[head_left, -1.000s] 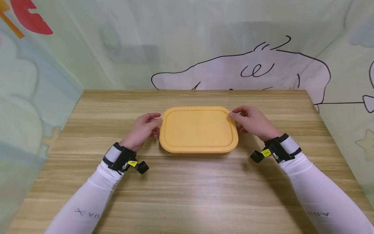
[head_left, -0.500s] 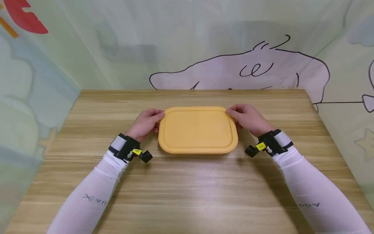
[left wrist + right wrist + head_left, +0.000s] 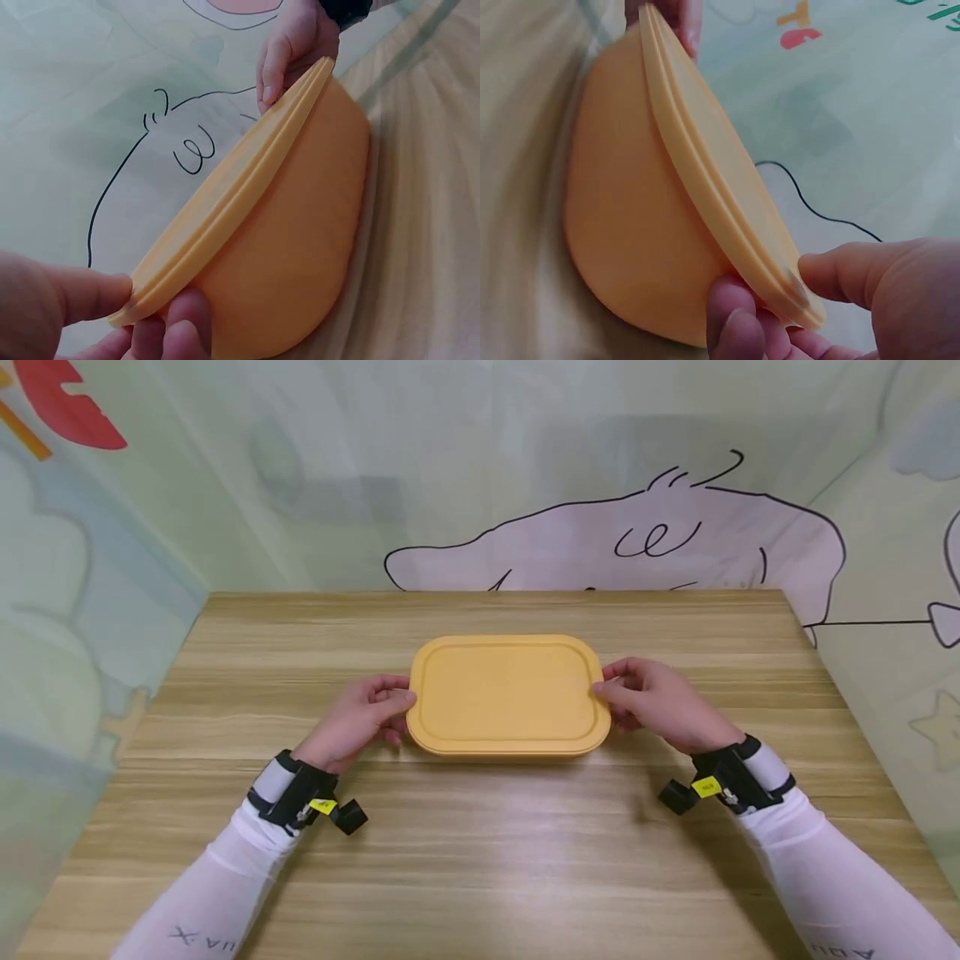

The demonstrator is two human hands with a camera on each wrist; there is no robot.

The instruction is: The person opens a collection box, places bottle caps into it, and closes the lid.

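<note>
A yellow rectangular food container (image 3: 300, 202) with rounded corners rests on the table. Its yellow lid (image 3: 510, 693) sits on top, with a shallow groove running inside the rim. At the left short side, my left hand (image 3: 352, 718) pinches the lid's rim, thumb on the upper edge and fingertips (image 3: 187, 322) beneath it. My right hand (image 3: 663, 702) pinches the opposite short side the same way, its thumb (image 3: 836, 274) on top and fingers below the rim. Whatever is inside the container is hidden by the lid.
The wood-grain table (image 3: 495, 860) extends around the container on all sides. Its far edge meets a cloth backdrop (image 3: 465, 460) printed with cartoon drawings. Each wrist carries a strapped-on camera (image 3: 348, 817) that sticks out over the table.
Both hands have slid from the lid's far corners toward me, to about the middle of its short sides. The container stays in nearly the same place, lid on.
</note>
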